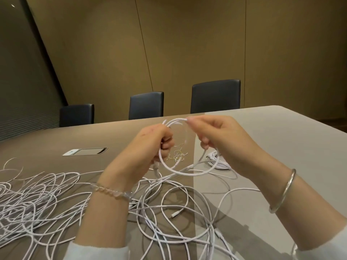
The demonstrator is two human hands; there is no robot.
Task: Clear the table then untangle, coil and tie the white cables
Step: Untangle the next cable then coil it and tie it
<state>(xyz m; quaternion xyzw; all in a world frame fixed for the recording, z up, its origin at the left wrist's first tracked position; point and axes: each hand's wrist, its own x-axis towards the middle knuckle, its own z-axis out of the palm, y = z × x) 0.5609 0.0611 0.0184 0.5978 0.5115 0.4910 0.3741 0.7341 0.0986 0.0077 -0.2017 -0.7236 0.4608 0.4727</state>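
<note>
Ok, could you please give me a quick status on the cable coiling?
Both hands, left and right, grip a half-wound coil above the table. Tangled cables still trail below. Twist ties unused.

Three dark chairs along the far edge of the desk [281,139]: left chair [77,115], middle chair [146,105], right chair [216,96], backs upright and rising above the desktop. Tan panelled wall [187,44] behind, split by thin dark seams; darker slanted panel [20,72] at far left. Recessed metal socket hatch [85,151] set flush in the desk surface, left of centre. Desk top greyish-beige, paler on the right side.
</note>
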